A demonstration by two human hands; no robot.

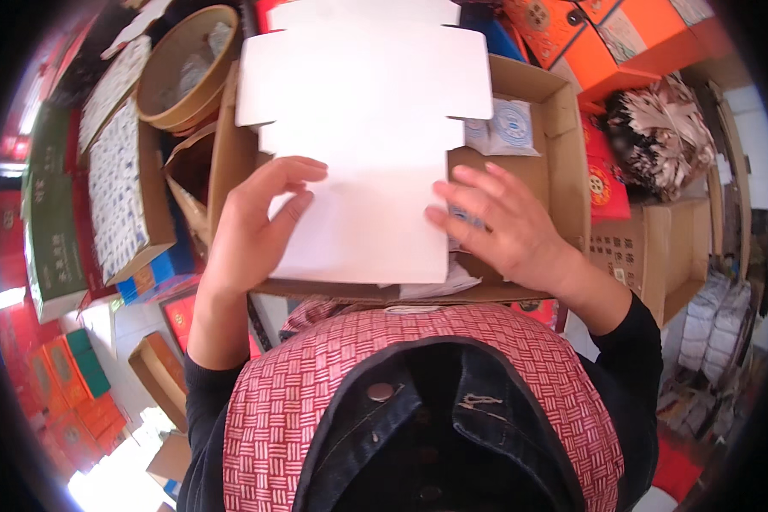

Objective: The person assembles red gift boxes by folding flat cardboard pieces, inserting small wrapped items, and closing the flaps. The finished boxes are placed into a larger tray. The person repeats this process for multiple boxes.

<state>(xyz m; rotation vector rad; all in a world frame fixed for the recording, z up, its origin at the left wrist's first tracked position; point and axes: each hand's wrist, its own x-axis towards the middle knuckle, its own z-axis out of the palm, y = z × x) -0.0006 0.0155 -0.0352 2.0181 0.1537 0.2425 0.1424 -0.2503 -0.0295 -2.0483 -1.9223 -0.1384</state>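
Note:
A flat white die-cut box blank (363, 205) with notched tabs lies across an open brown cardboard carton (563, 171) in front of me. My left hand (260, 224) rests at the blank's left edge, its thumb and curved fingers apart over the white surface. At the right edge, my right hand (508, 226) has its fingers spread, the tips touching or just above the board. Small white packets with blue print (512, 128) show inside the carton beyond the blank. Part of another packet appears beneath my right fingers, and the blank hides most of the carton's inside.
Left of the carton stand a round tan tub (188, 68) with clear plastic in it and a box of blue-patterned white packets (119, 196). Orange boxes (606, 43) are stacked at the far right. A brown carton (648, 247) and wrapped bundles (712, 324) sit to the right.

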